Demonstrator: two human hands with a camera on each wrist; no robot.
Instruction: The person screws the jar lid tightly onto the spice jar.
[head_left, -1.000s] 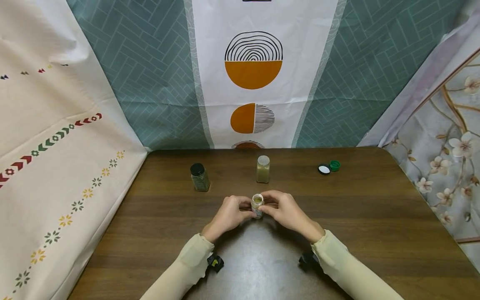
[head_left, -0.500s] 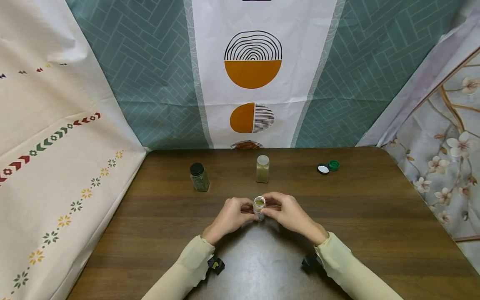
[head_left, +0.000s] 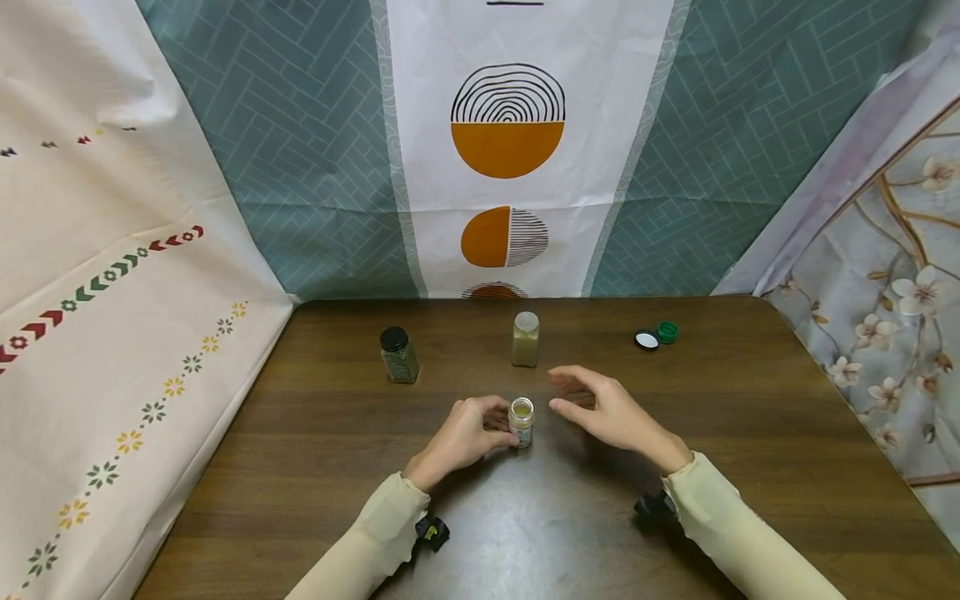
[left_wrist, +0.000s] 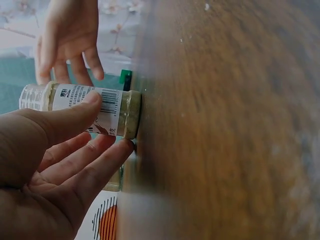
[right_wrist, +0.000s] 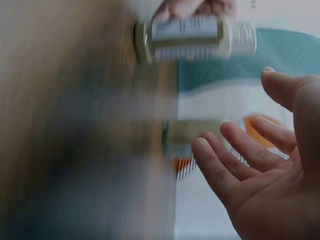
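An open glass spice jar [head_left: 521, 427] with yellowish-green contents and a white label stands upright on the table. My left hand [head_left: 465, 437] holds it from the left, the thumb lying over its label [left_wrist: 109, 102] in the left wrist view and the fingers behind it. To the right, apart from the jar, my right hand [head_left: 611, 414] has its fingers spread and gently bent, with nothing in them. In the right wrist view, this right hand [right_wrist: 265, 170] is near the camera and the held jar [right_wrist: 185, 37] appears blurred beyond it.
A square jar [head_left: 525, 342] with pale contents and a perforated top stands behind the hands. Back left is a black-capped jar [head_left: 401, 358] of dark herbs. A black lid [head_left: 647, 339] and a green lid [head_left: 667, 332] lie at the back right of the wooden table [head_left: 750, 417].
My right hand has let go of the spice jar and moved off to the right, its fingers opening. The jar has shifted slightly right and nearer, with my left hand still on it.
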